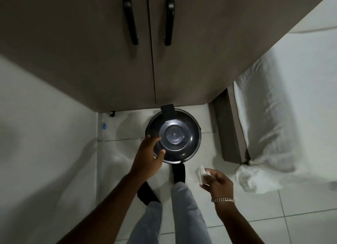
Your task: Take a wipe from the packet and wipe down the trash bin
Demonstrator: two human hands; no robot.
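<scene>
Head view, looking straight down: the trash bin (173, 136), round, black and glossy with its lid closed, stands on the tiled floor (264, 207) just in front of the cabinet doors (127, 70), hinge tab at its 12 o'clock and the pedal at its 6 o'clock, where your right foot (178, 172) sits on or just over it; contact cannot be told. Your left hand (148, 156) reaches in at the lid's 8 o'clock, fingers spread apart and holding nothing, fingertips at or just above the lid's edge. Your right hand (218, 180) hangs at the bin's 4 o'clock, clear of it, fingers pinched closed on a crumpled white wipe (201, 173). The packet is not in sight. A bed with white linen (273, 116) fills the 3 o'clock side, a pale wall the 9 o'clock side. Judging by the look, the bin is light plastic and will likely slide or tip on smooth tile if you scrub one-handed, and the shiny domed lid offers little purchase; brace it at the rim with the left palm. The wipe is soft, limp and probably damp; open it flatter under your fingers so more of it meets the lid, then work from the centre disc outward.
</scene>
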